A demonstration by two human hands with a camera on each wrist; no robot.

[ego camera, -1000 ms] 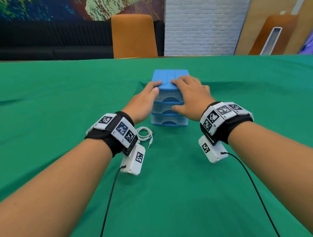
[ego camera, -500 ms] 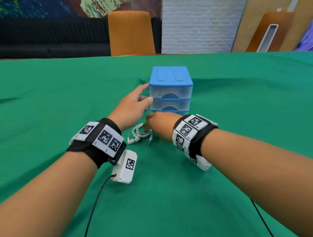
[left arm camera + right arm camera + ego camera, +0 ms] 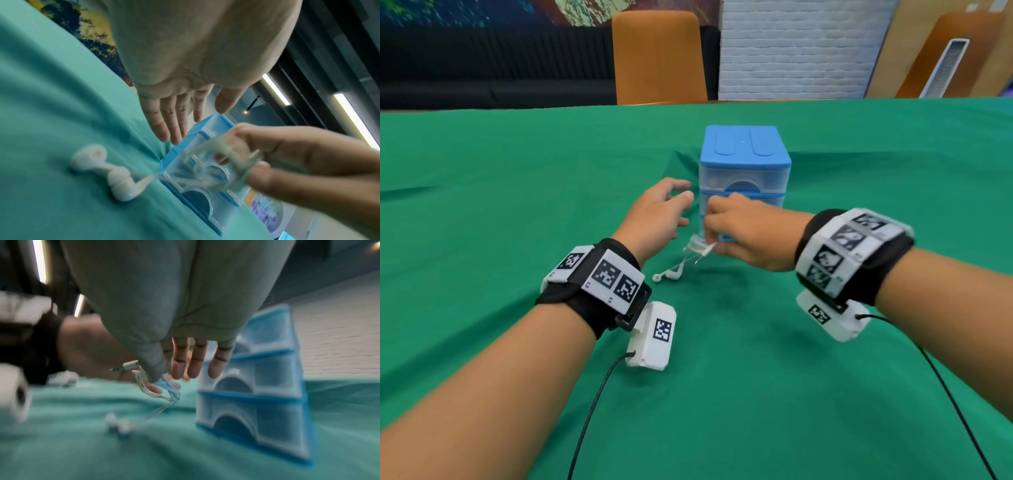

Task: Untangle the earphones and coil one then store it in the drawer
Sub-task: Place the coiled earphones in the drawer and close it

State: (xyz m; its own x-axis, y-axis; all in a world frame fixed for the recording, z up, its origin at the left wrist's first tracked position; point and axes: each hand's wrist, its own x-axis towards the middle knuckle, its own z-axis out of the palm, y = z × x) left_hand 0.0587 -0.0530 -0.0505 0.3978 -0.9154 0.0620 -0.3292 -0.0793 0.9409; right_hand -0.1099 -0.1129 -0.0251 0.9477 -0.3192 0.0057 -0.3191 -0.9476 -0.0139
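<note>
Right hand (image 3: 748, 233) pinching coiled white earphones (image 3: 697, 251) just in front of 1 blue 3-drawer unit (image 3: 744, 164), all 3 drawers closed; 2 earbuds (image 3: 667, 275) trailing on green cloth (image 3: 722, 394). Left hand (image 3: 657, 219) loosely spread beside, holding nothing. Broad bare cloth on every side.

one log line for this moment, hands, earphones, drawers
right hand: pinches earphones cable | earbuds: on cloth | left hand: open, holds nothing | drawer unit: all shut
</note>
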